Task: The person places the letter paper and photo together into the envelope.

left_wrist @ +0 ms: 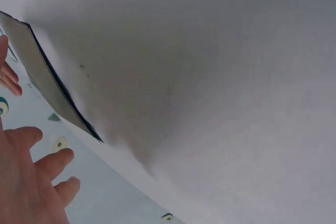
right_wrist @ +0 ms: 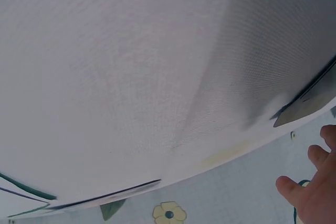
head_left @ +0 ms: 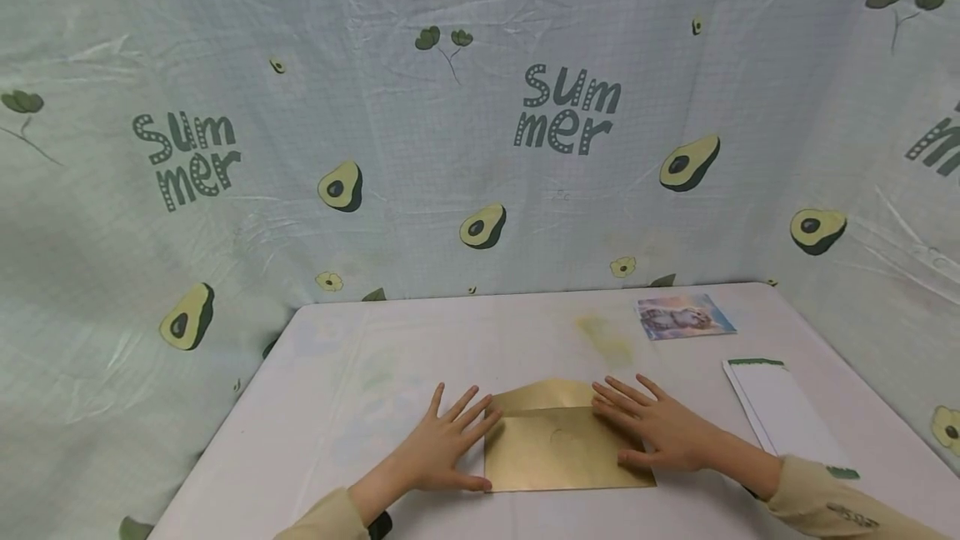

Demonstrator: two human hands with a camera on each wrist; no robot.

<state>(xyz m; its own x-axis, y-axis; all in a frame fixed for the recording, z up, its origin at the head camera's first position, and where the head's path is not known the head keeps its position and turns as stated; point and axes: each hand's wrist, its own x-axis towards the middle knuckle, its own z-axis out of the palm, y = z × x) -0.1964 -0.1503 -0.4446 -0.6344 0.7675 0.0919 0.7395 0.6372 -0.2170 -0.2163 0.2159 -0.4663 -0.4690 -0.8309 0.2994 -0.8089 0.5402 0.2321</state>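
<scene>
A gold envelope (head_left: 562, 452) lies flat on the table with its pointed flap (head_left: 551, 395) unfolded toward the back. My left hand (head_left: 444, 446) is at its left side, fingers spread and straight, fingertips right at the left edge. On the opposite side my right hand (head_left: 663, 430) reaches over the right edge, its fingers extended across the flap fold and its thumb low on the envelope's face. In the left wrist view the envelope (left_wrist: 44, 72) shows as a thin slanted sheet beyond the left hand (left_wrist: 26, 177). The right wrist view catches only a corner of the envelope (right_wrist: 307, 106) above the right hand (right_wrist: 317, 192).
A picture card (head_left: 686, 317) with a furry animal on it lies at the back right of the pale table (head_left: 315, 407). Nearer, right of my right hand, is a white rectangular item (head_left: 787, 411) with green ends. A curtain printed with avocados (head_left: 341, 187) hangs behind.
</scene>
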